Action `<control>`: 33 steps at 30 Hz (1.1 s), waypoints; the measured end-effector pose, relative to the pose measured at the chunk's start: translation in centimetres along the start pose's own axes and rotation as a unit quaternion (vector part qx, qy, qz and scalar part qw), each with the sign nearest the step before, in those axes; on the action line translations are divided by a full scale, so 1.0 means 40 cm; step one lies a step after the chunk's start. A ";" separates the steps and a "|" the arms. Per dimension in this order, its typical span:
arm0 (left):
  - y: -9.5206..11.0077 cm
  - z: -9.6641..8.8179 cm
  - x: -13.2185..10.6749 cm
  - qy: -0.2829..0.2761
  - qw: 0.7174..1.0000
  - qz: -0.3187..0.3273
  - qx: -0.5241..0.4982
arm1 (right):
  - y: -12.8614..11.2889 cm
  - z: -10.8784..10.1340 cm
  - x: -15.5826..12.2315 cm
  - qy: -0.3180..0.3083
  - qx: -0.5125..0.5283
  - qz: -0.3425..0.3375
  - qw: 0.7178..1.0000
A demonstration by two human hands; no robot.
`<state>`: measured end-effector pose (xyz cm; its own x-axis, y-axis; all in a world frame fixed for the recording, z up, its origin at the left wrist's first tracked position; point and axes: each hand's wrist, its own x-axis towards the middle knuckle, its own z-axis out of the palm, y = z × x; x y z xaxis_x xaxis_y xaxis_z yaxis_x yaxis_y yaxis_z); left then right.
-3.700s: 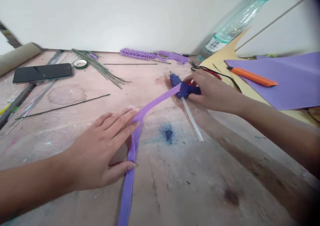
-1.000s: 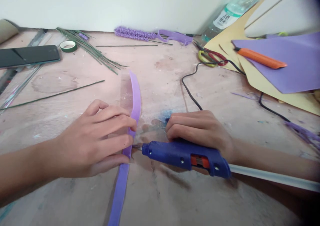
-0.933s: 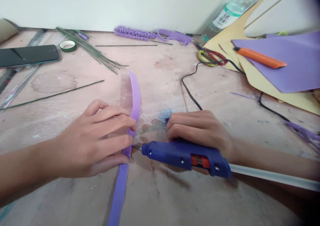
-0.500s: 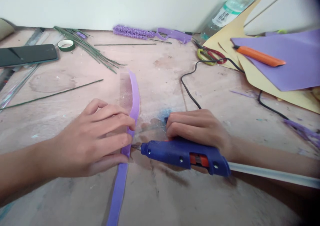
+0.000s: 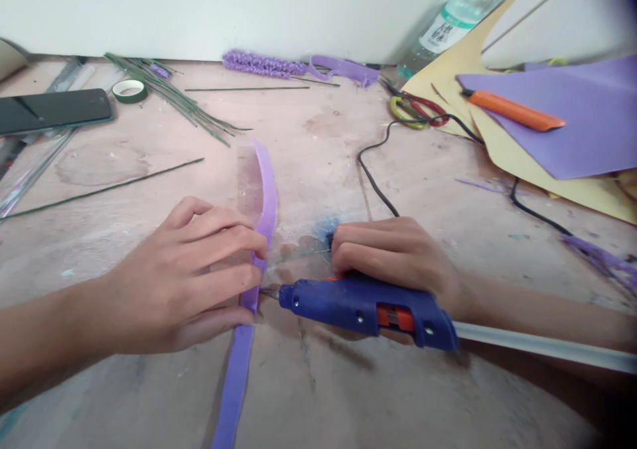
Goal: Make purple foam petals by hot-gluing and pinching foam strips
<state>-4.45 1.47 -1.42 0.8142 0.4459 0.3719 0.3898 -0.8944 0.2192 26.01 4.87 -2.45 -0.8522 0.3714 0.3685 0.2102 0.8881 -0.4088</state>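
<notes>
Swung down and left from its earlier spot toward the back of the worktop (image 5: 348, 402), the glue gun (image 5: 338, 303) now lies nearly level, its nozzle (image 5: 269, 294) pointing left at the purple strip (image 5: 269, 200) we are holding. The far end of that strip, which reached across to the gun seconds ago, now curves up and away from us on its own.

Our left hand (image 5: 186, 286) bends over the strip, fingers and thumb pinching its middle against the worktop, while the near end runs down toward us and out of view. Our right hand (image 5: 398, 253) wraps its fingers around the gun; the handle is mostly hidden behind them. The nozzle tip sits just beside the strip's edge and our left fingers; whether it touches, we cannot tell. A pale glue stick (image 5: 537, 346) juts from the gun's back end, alongside our right forearm.

Beyond our right hand, a black cord (image 5: 377, 190) winds past the scissors (image 5: 394, 109). At the right, an orange cutter (image 5: 515, 109) rests on a purple sheet (image 5: 587, 130), with a bottle (image 5: 442, 34) leaning behind. To our left lie a phone (image 5: 54, 111), a tape roll (image 5: 135, 96) and green wires (image 5: 179, 103).
</notes>
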 end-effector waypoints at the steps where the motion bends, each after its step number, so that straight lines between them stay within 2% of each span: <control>1: 0.000 0.000 0.000 0.001 1.000 -0.001 -0.001 | 0.001 0.000 0.001 -0.001 0.002 0.000 1.000; 11: 0.000 0.000 -0.001 0.000 1.000 -0.001 -0.007 | -0.003 0.000 -0.001 0.007 -0.031 0.007 0.999; 33: 0.001 0.000 0.000 -0.008 1.000 -0.012 -0.006 | 0.000 -0.003 -0.002 0.007 -0.023 0.019 1.000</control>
<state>-4.44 1.45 -1.42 0.8114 0.4659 0.3530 0.4038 -0.8834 0.2378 26.14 4.87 -2.38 -0.8371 0.4077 0.3647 0.2639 0.8850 -0.3837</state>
